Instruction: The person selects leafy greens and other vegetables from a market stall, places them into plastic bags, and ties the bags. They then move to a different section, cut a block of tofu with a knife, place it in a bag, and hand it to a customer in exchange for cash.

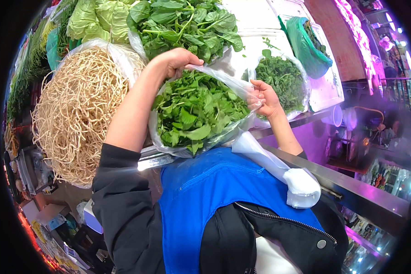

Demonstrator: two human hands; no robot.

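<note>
A clear plastic bag (222,135) full of loose green leaves (198,109) rests at the stall's near edge, its mouth facing up. My left hand (178,61) pinches the far left part of the bag's rim between thumb and fingers. The right part of the rim is gripped by my right hand (263,97), so the plastic is stretched between both hands. Under the bag's near right side, a roll of clear plastic bags (302,188) hangs down over my blue apron (226,174).
Pale stringy roots (82,113) fill a bag at left. Beyond lie lettuce heads (99,20) and broad-leaf greens (188,27). At right are a bag of feathery greens (281,78) and a green bag (306,51) on white foam lids. A metal rail (328,178) borders the stall.
</note>
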